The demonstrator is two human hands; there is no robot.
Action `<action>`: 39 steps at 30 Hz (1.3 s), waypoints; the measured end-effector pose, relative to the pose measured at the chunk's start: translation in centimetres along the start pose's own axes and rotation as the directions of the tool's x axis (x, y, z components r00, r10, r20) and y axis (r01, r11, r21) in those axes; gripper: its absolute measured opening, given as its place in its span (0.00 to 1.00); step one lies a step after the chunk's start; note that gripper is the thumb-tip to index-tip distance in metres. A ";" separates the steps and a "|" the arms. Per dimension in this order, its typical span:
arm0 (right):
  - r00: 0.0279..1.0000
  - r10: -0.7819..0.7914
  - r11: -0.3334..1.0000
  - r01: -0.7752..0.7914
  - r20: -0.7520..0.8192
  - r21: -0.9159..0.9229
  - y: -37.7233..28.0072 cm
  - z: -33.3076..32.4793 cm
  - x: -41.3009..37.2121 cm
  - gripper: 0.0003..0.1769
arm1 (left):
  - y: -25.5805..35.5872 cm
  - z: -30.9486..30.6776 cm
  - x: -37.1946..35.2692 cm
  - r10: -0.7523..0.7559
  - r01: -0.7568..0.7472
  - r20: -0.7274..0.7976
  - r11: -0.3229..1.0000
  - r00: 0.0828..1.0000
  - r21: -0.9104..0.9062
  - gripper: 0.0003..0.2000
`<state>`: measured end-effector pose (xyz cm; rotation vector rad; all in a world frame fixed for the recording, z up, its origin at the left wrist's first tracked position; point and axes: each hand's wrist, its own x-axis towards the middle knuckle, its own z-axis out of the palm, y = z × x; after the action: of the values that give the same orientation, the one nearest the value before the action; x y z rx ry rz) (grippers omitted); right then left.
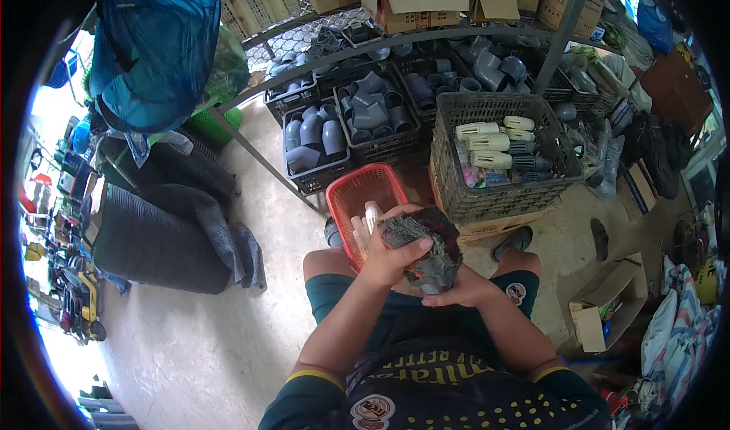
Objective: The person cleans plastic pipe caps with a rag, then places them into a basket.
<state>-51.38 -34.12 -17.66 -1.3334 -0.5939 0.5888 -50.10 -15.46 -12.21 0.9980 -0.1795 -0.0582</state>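
In front of my lap I hold a dark grey and dark red bundle (426, 240) that looks like crumpled cloth, with a small orange patch low on it. My left hand (395, 257) is closed on its left side, thumb laid across the front. From below and the right, my right hand (462, 289) cups the same bundle; some of its fingers are hidden behind it. Just beyond my left hand stands a red plastic basket (351, 189) with pale, tube-like pieces (363, 228) inside.
A black crate (506, 194) with cream-coloured cylindrical parts (487, 142) stands ahead on the right. Behind are crates of grey pipe fittings (312, 133) under a metal frame. A rolled dark mat (160, 240) lies left, an opened cardboard box (608, 308) right.
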 end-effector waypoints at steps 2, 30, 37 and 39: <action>0.978 -0.018 0.958 -0.042 -0.207 -0.284 -0.1 0.1 0.2 0.38 | -0.7 0.3 0.1 0.068 -0.059 -0.102 0.994 0.992 0.087 0.29; 0.983 0.097 0.937 -0.144 0.157 0.319 -3.5 -0.5 -1.2 0.37 | -1.5 0.0 -1.9 0.029 -0.003 0.180 0.990 0.983 -0.144 0.27; 0.971 0.037 0.829 -0.161 0.236 0.535 -3.2 -1.0 -2.7 0.37 | 0.1 -0.3 -0.9 0.132 -0.092 0.014 0.764 0.991 -0.639 0.28; 0.974 -0.012 0.769 -0.137 0.228 0.625 -3.5 -2.0 -3.6 0.38 | 1.2 -2.0 -0.1 0.055 -0.085 -0.065 0.757 0.996 -0.648 0.28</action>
<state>-52.37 -38.50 -14.69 -0.6405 -0.4630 0.9088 -49.92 -13.07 -12.26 0.2861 -0.1412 -0.0265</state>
